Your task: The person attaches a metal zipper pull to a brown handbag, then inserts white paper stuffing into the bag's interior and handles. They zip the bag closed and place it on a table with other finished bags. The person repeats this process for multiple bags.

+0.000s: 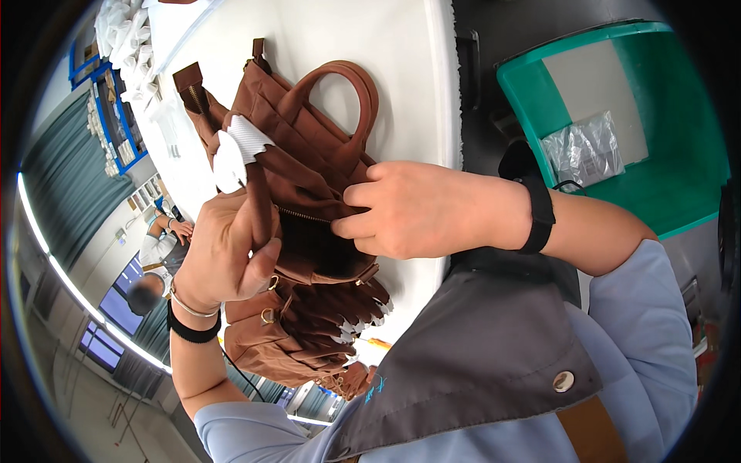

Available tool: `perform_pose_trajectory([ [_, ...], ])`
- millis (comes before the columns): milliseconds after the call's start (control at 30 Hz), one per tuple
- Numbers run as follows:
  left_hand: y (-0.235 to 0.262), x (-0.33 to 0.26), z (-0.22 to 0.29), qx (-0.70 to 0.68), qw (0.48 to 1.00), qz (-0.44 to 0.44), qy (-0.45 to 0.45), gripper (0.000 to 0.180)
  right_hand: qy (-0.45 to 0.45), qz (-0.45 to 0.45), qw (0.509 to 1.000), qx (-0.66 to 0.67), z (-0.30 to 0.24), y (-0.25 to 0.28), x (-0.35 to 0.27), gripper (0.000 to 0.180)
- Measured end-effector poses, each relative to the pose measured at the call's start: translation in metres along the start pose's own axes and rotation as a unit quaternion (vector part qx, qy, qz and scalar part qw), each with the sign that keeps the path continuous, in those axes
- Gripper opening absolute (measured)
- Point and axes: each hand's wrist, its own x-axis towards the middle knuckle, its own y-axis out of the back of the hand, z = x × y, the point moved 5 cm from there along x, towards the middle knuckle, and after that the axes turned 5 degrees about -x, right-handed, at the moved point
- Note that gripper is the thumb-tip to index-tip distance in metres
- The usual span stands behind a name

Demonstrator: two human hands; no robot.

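Observation:
A brown handbag [270, 104] lies on the white table, its zipped mouth open toward me and the inside dark. My left hand [231, 247] is closed around a brown strap [258, 197] at the bag's left side. White wrapping [248, 139] covers part of a strap just above that hand. At the right edge of the opening, beside the brass zip [305, 214], the bent fingers of my right hand [413, 210] grip the bag's rim. The fingertips are partly hidden in the fabric. A looped handle [369, 100] stands up on the bag's far right.
More brown bags [289, 336] with white-wrapped ends are heaped nearer me. White wrapping material [123, 46] piles up at the table's far left. Right of the table [421, 92] stands a green bin [679, 116] holding a clear plastic packet [584, 150]. Another person [158, 258] works at the left.

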Motion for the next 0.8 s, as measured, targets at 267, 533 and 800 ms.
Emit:
perform_pose_trajectory([
  [267,0.002,-0.016,-0.005,-0.053,0.992,0.113,-0.031,0.019,0.015,0.020,1.000,0.006,0.001,0.013,0.013,0.010],
  [533,0.001,-0.025,-0.006,-0.037,0.983,0.177,-0.010,0.023,0.021,-0.017,0.983,0.181,-0.010,0.000,0.048,0.009],
  [800,0.003,-0.011,-0.003,0.011,0.988,0.153,-0.035,0.018,0.079,-0.126,0.985,-0.085,-0.019,-0.038,0.061,0.013],
])
